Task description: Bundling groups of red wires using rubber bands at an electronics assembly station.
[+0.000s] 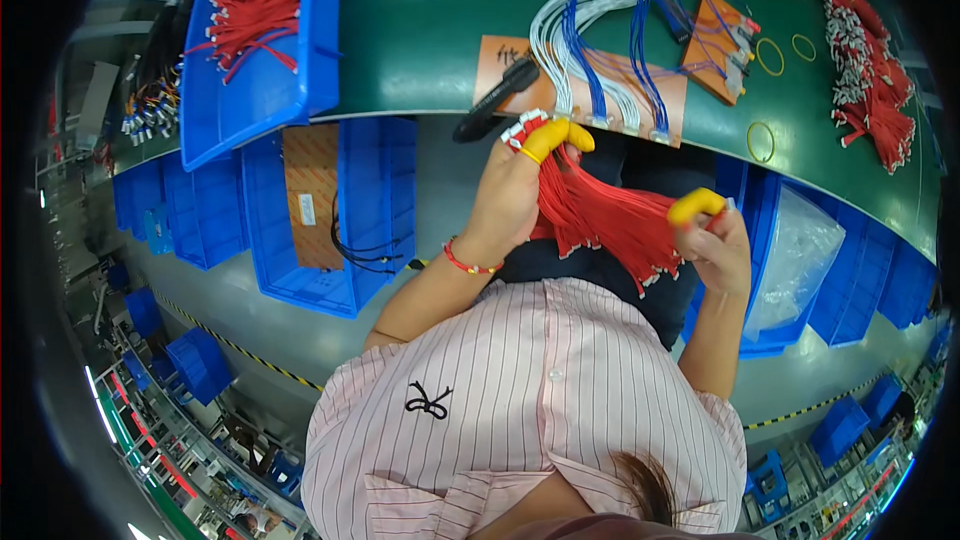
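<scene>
A bundle of red wires with small white connectors hangs in front of my striped shirt. My left hand is closed round its upper end, with a cluster of white connectors showing above the fingers. My right hand is pinched at the bundle's right side, where a red wire runs into the fingers and a small white tip shows beyond them. That hand is slightly blurred. Yellow finger cots cover fingertips on both hands. Close to my left hand, a black marker-like tool juts over the table edge.
A blue bin of red wires stands on the green table at left. White and blue cables lie over an orange sheet. Further right are an orange block, yellow rings and a red wire pile. Blue bins stand below.
</scene>
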Motion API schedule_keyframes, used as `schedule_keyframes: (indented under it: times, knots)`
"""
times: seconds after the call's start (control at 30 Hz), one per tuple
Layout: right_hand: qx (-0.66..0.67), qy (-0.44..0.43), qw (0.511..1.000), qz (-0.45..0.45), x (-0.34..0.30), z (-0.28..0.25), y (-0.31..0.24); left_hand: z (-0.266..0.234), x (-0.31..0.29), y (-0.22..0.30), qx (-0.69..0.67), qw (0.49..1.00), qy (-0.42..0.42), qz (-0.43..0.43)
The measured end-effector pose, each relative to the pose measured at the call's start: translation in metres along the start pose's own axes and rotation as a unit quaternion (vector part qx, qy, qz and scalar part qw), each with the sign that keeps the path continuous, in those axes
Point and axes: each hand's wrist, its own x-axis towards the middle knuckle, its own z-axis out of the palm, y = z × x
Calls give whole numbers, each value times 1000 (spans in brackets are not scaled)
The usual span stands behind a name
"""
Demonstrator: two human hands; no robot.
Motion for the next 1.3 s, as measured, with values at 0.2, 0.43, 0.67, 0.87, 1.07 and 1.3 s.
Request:
schedule_keyframes:
  times: [0.2,0.43,0.67,0.87,1.07,1.3]
  knots:
    - [162,115,975,-97,6,-1,-10,5,-2,7,44,999,23,8]
    - [-66,103,992,-31,24,26,-7,4,-2,8,52,998,33,-8]
    - [-132,110,985,8,36,43,0,-1,0,8,17,999,-2,-37]
    - [-129,137,982,-9,41,48,4,-3,-6,11,1,1000,19,-12]
    - [-118,140,983,-10,46,52,7,-4,-5,1,-17,1000,25,1]
    - [-17,126,992,14,50,43,11,-9,-2,3,-29,999,12,-20]
